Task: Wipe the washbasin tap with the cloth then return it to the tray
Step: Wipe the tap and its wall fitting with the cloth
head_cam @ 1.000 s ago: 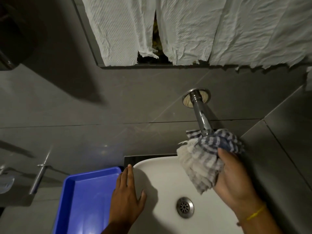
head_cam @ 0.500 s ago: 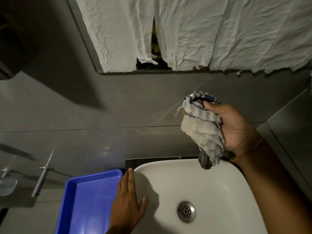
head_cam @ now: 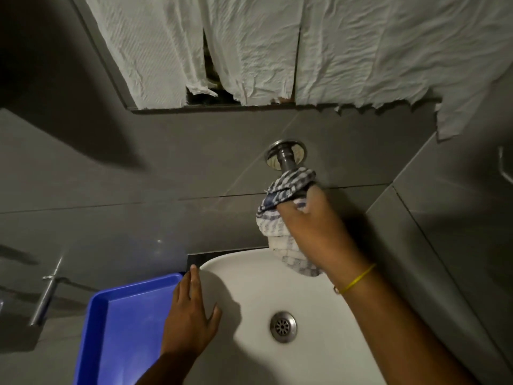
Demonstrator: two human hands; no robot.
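Observation:
A chrome tap (head_cam: pixel 287 158) juts from the grey wall above a white washbasin (head_cam: pixel 247 276). Only its wall flange and the top of the pipe show. My right hand (head_cam: pixel 316 229) grips a blue-and-white checked cloth (head_cam: pixel 286 193) wrapped round the tap's pipe, with the loose end hanging over the basin's back rim. My left hand (head_cam: pixel 191 315) lies flat, fingers spread, on the basin's left rim. A blue tray (head_cam: pixel 100 323) sits just left of the basin and nothing lies in it.
White paper sheets (head_cam: pixel 277 51) cover the mirror above the tap. A metal rail (head_cam: pixel 45 298) sticks out of the wall at the far left. The basin's drain (head_cam: pixel 283 326) is uncovered. A grey side wall (head_cam: pixel 444 218) closes in on the right.
My right hand with the cloth slid up the tap to the wall flange, then back down a little, so the flange shows again. My left hand has stayed on the rim.

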